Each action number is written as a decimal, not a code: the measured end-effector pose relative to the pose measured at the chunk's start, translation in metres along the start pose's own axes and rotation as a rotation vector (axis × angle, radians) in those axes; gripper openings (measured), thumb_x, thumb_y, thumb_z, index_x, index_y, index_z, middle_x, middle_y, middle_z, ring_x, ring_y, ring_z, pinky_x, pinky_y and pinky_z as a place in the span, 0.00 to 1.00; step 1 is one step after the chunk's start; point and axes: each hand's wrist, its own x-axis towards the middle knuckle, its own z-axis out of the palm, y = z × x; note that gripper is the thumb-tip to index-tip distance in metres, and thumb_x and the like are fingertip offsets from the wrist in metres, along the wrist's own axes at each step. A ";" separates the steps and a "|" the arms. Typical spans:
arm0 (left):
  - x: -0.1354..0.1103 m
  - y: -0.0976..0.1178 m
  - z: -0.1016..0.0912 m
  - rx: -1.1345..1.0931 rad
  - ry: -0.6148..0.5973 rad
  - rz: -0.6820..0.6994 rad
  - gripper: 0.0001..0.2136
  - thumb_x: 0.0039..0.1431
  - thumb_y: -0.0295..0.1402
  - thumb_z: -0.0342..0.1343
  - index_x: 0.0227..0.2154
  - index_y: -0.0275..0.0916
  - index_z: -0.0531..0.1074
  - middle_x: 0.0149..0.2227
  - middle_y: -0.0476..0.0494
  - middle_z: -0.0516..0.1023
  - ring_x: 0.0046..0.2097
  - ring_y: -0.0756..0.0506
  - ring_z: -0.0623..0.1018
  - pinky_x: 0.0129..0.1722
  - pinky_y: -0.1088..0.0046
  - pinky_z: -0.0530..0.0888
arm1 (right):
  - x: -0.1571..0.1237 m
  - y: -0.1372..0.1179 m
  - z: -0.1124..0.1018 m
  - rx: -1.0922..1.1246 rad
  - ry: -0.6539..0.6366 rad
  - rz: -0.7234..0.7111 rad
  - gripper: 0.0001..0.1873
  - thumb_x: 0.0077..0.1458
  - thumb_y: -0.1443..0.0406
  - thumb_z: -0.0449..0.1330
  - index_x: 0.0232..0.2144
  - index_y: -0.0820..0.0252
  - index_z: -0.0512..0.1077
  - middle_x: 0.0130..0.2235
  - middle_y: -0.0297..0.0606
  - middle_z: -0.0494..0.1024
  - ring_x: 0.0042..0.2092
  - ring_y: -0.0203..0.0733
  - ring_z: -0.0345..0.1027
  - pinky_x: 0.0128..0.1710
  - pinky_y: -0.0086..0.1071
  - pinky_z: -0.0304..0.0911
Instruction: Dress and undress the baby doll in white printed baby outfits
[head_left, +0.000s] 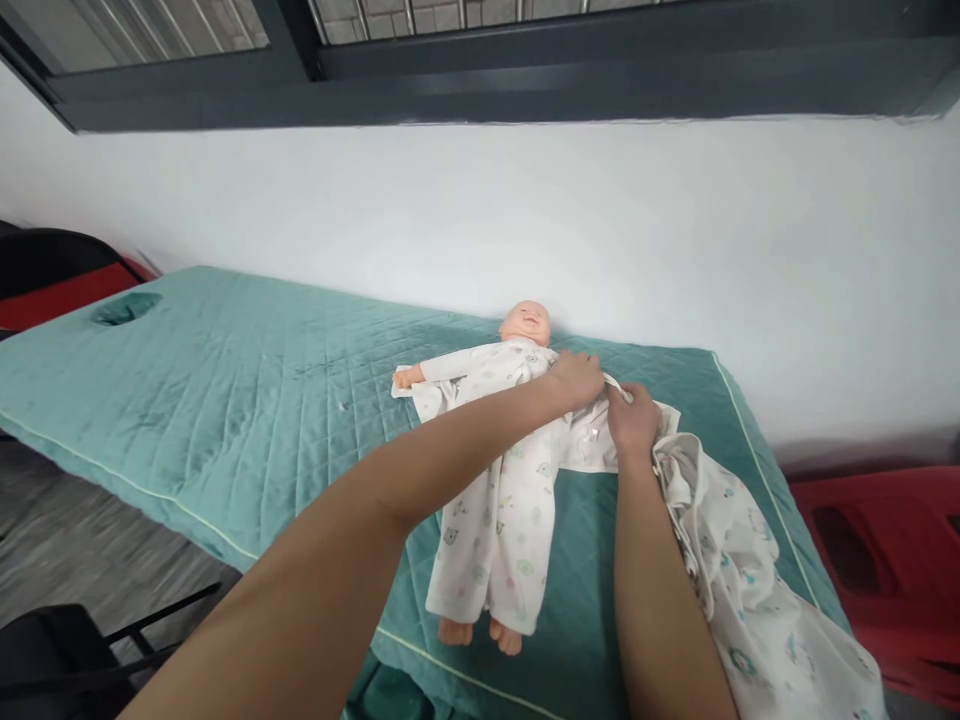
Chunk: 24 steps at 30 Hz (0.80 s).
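Observation:
A baby doll [525,322] lies on its back on a teal quilted table [225,400], dressed in a white patterned romper [499,520]. My left hand [576,378] rests on the doll's chest, fingers closed on the romper's front flap. My right hand [632,420] pinches the open edge of the same romper beside the doll's far arm. A second white patterned cloth [750,590] is draped over my right forearm and trails down the table's right side.
The table has a face hole [124,308] at its far left end and stands against a white wall under a dark window frame. Red plastic pieces [877,560] sit at right. A dark chair [52,660] is at lower left.

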 end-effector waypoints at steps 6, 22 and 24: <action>0.021 -0.001 0.011 -0.135 -0.023 -0.008 0.19 0.59 0.29 0.56 0.53 0.35 0.75 0.56 0.29 0.75 0.55 0.33 0.74 0.55 0.53 0.68 | -0.001 0.004 0.004 0.015 0.006 -0.055 0.21 0.57 0.55 0.55 0.43 0.62 0.78 0.45 0.52 0.81 0.49 0.55 0.70 0.51 0.43 0.60; 0.006 -0.012 -0.008 0.054 -0.007 -0.065 0.23 0.59 0.24 0.54 0.59 0.34 0.68 0.57 0.28 0.72 0.57 0.32 0.72 0.51 0.53 0.70 | 0.003 0.006 0.002 0.360 -0.016 0.051 0.19 0.52 0.53 0.53 0.37 0.59 0.76 0.42 0.46 0.80 0.46 0.51 0.70 0.51 0.41 0.61; 0.003 -0.017 -0.015 0.080 -0.018 -0.068 0.23 0.60 0.23 0.54 0.59 0.34 0.67 0.57 0.29 0.71 0.57 0.33 0.72 0.49 0.54 0.71 | 0.004 0.007 0.002 0.387 -0.005 0.054 0.19 0.52 0.53 0.53 0.36 0.59 0.75 0.42 0.47 0.80 0.45 0.51 0.70 0.50 0.41 0.62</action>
